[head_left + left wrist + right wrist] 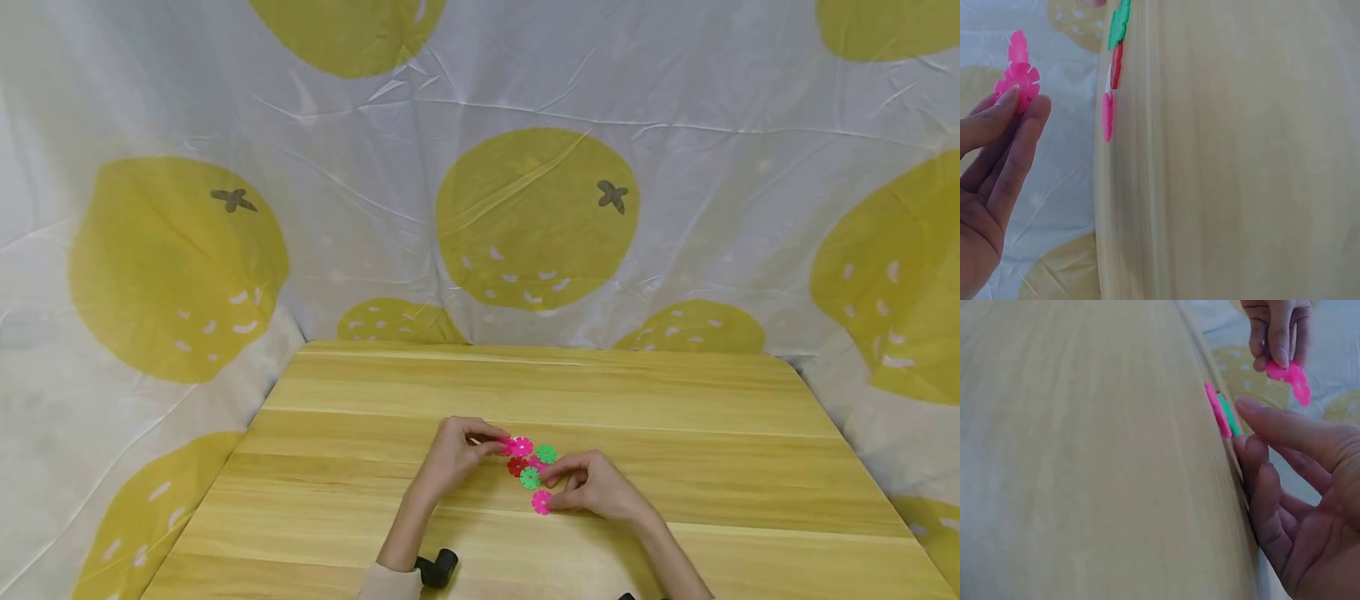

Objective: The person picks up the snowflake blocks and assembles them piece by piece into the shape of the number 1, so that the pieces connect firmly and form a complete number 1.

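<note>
And here we are, low in the frame: a pale sleeve (390, 585) at the bottom edge, a black device (441, 569) right beside that wrist. Moving up, just right of lower centre, a pink disc (542, 502) lies on the desk (720, 417), notched all round its rim. In comes the right hand (600, 490), fingers loosely bent, thumb apart from them, nothing visible between them in the right wrist view; whether a fingertip touches a disc, I can't tell. Just beyond, a green disc (529, 477); at its upper left, a red disc (517, 467); between them and the next one out, a middle pink disc (536, 461), partly hidden. Farther up, a second green disc (546, 454). And the left hand (453, 454), left of the cluster, has a pink pair (521, 447) pinched between thumb and fingers, two discs joined, held up off the wood in the left wrist view! Behind it all, across the upper frame, hangs a white cloth (360, 225) printed with big yellow fruit.
</note>
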Demonstrator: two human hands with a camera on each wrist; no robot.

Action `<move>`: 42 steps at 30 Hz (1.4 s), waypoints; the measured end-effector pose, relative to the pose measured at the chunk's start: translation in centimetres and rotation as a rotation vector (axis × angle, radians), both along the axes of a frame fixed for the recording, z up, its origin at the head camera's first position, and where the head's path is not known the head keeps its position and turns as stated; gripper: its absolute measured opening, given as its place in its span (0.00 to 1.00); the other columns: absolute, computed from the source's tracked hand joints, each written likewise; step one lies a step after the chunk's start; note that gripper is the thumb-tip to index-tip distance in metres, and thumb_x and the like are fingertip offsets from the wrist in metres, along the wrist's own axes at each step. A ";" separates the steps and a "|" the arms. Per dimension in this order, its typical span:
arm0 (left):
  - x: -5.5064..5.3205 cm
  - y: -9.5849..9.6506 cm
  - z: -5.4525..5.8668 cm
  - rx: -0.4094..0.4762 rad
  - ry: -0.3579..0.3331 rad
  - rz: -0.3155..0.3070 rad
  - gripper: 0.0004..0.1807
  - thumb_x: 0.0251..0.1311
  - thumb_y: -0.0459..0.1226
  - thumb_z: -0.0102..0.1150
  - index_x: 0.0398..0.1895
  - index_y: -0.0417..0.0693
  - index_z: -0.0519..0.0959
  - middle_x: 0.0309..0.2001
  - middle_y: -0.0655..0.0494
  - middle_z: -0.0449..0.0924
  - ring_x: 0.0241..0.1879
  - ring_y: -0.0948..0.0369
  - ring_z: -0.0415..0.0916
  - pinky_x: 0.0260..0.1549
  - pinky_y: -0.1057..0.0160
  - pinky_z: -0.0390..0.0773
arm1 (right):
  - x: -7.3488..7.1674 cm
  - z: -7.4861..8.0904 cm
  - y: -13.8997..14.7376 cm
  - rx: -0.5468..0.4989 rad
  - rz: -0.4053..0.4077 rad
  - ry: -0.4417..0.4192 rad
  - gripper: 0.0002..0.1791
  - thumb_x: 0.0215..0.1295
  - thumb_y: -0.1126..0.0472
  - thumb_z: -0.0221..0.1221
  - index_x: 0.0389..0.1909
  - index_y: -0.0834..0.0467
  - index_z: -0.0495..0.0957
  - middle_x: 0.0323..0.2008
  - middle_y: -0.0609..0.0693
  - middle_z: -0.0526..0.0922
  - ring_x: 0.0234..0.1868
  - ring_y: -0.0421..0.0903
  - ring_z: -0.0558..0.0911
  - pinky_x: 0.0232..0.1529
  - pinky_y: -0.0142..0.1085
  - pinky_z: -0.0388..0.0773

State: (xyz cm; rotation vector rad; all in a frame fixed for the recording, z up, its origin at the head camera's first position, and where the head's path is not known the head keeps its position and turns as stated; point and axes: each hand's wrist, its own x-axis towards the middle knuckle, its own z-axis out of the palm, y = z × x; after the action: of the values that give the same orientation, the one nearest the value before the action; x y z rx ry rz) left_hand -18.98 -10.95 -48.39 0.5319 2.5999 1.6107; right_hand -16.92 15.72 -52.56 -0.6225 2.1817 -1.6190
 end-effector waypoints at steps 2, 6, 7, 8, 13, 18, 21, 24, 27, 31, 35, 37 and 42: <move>0.0 0.0 0.0 -0.009 0.007 -0.002 0.04 0.62 0.31 0.71 0.37 0.47 0.92 0.38 0.52 0.92 0.35 0.62 0.84 0.29 0.70 0.80 | 0.1 0.1 -0.1 0.017 0.009 0.022 0.18 0.54 0.65 0.77 0.46 0.64 0.87 0.42 0.64 0.88 0.25 0.33 0.79 0.26 0.25 0.75; 0.0 -0.1 0.0 -0.021 0.019 -0.015 0.04 0.62 0.31 0.70 0.37 0.46 0.92 0.39 0.52 0.92 0.36 0.61 0.85 0.30 0.70 0.81 | 0.3 0.1 -0.2 0.070 0.014 0.065 0.18 0.52 0.65 0.78 0.44 0.61 0.88 0.39 0.61 0.85 0.27 0.35 0.78 0.29 0.27 0.77; 0.0 -0.1 0.1 -0.019 0.015 -0.018 0.05 0.63 0.31 0.70 0.37 0.47 0.92 0.39 0.52 0.92 0.36 0.61 0.85 0.30 0.70 0.81 | 0.3 0.1 -0.2 0.088 0.014 0.076 0.17 0.51 0.64 0.78 0.44 0.60 0.88 0.38 0.59 0.84 0.27 0.34 0.78 0.29 0.27 0.77; 0.1 -0.1 0.1 -0.018 0.016 -0.020 0.05 0.63 0.31 0.70 0.37 0.47 0.92 0.39 0.52 0.92 0.36 0.61 0.85 0.30 0.70 0.81 | 0.3 0.1 -0.3 0.105 0.011 0.085 0.17 0.51 0.64 0.78 0.43 0.59 0.89 0.37 0.58 0.83 0.27 0.34 0.77 0.29 0.27 0.76; 0.1 0.0 0.1 0.004 0.000 -0.004 0.05 0.62 0.31 0.70 0.37 0.47 0.92 0.39 0.52 0.92 0.35 0.61 0.85 0.29 0.70 0.80 | 0.4 0.1 -0.5 0.163 0.004 0.123 0.13 0.51 0.64 0.79 0.38 0.55 0.90 0.33 0.53 0.81 0.28 0.35 0.74 0.30 0.27 0.73; 0.0 0.0 0.1 0.010 0.000 0.025 0.05 0.63 0.31 0.70 0.37 0.47 0.92 0.38 0.51 0.92 0.35 0.55 0.86 0.28 0.70 0.79 | 0.4 0.3 -0.6 0.186 0.014 0.133 0.13 0.51 0.64 0.78 0.38 0.55 0.88 0.34 0.52 0.81 0.28 0.34 0.74 0.29 0.28 0.73; 0.1 0.0 0.1 0.011 0.003 0.026 0.04 0.63 0.31 0.70 0.37 0.46 0.92 0.38 0.50 0.92 0.36 0.50 0.87 0.28 0.71 0.79 | 0.5 0.4 -0.6 0.190 0.019 0.128 0.14 0.51 0.66 0.78 0.39 0.56 0.88 0.35 0.52 0.81 0.28 0.34 0.74 0.29 0.27 0.74; 0.1 0.0 0.2 0.016 0.003 0.022 0.04 0.63 0.31 0.70 0.38 0.45 0.92 0.38 0.49 0.92 0.37 0.49 0.87 0.28 0.71 0.79 | 0.5 0.4 -0.6 0.192 0.018 0.127 0.14 0.52 0.66 0.77 0.40 0.56 0.88 0.34 0.52 0.80 0.28 0.34 0.74 0.29 0.27 0.74; 0.1 0.1 0.2 0.023 -0.004 0.014 0.04 0.63 0.31 0.69 0.38 0.44 0.92 0.39 0.48 0.92 0.37 0.49 0.87 0.28 0.70 0.80 | 0.6 0.6 -0.6 0.194 0.023 0.142 0.14 0.51 0.66 0.78 0.39 0.56 0.87 0.34 0.52 0.80 0.28 0.34 0.74 0.29 0.27 0.73; 0.1 0.1 0.2 0.034 -0.016 0.010 0.05 0.64 0.31 0.69 0.38 0.43 0.92 0.39 0.47 0.92 0.37 0.48 0.88 0.28 0.69 0.81 | 0.6 0.7 -0.6 0.179 0.021 0.121 0.15 0.52 0.66 0.77 0.38 0.57 0.83 0.32 0.51 0.80 0.28 0.34 0.74 0.29 0.27 0.74; 0.2 0.1 0.2 0.034 -0.021 0.014 0.05 0.64 0.31 0.69 0.39 0.45 0.92 0.40 0.48 0.92 0.37 0.49 0.88 0.32 0.60 0.86 | 0.6 0.7 -0.3 0.117 0.000 0.033 0.13 0.58 0.67 0.74 0.38 0.61 0.80 0.30 0.51 0.80 0.28 0.36 0.78 0.30 0.27 0.77; 0.2 0.1 0.1 0.036 -0.021 0.018 0.05 0.64 0.31 0.69 0.39 0.45 0.92 0.40 0.48 0.92 0.38 0.49 0.88 0.32 0.57 0.86 | 0.5 0.7 -0.3 0.053 -0.016 -0.018 0.11 0.62 0.67 0.71 0.40 0.65 0.79 0.30 0.54 0.82 0.30 0.38 0.82 0.31 0.29 0.82; 0.2 0.2 0.1 0.069 -0.031 0.006 0.05 0.64 0.31 0.69 0.39 0.46 0.92 0.41 0.47 0.92 0.38 0.47 0.88 0.34 0.53 0.87 | 0.2 0.9 -0.3 -0.120 -0.115 -0.079 0.15 0.67 0.68 0.67 0.51 0.70 0.78 0.35 0.65 0.86 0.34 0.50 0.89 0.35 0.41 0.88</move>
State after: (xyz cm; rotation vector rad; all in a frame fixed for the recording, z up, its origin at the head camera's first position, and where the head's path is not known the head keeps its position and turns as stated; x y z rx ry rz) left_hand -18.75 -10.77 -48.31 0.4986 2.5343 1.7017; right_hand -16.76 15.47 -51.64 -0.4649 2.1108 -1.8127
